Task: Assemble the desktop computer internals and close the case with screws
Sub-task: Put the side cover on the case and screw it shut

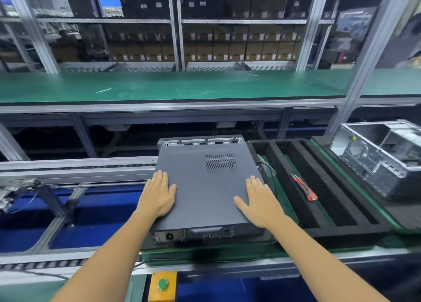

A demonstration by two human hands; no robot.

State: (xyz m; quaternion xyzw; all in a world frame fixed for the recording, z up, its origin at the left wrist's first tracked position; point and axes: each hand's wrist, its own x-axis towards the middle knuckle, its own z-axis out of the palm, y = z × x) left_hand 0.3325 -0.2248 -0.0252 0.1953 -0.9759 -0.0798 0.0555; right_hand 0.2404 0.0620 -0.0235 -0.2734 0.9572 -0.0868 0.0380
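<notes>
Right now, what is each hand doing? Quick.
Left hand: open, fingers straight, pressing flat on the case side panel.
Right hand: open, fingers straight, pressing flat on the same panel; holding nothing.

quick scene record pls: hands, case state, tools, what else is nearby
left hand: flat, fingers straight, on the side panel near its left edge
right hand: flat on the panel near its right edge
case: lying on its side, panel on top, a strip at the far end uncovered
screws: none visible
tool: red screwdriver in the black foam tray, right of the case
second case: open, bare metal, far right
button: green, on a yellow box at the near edge
</notes>
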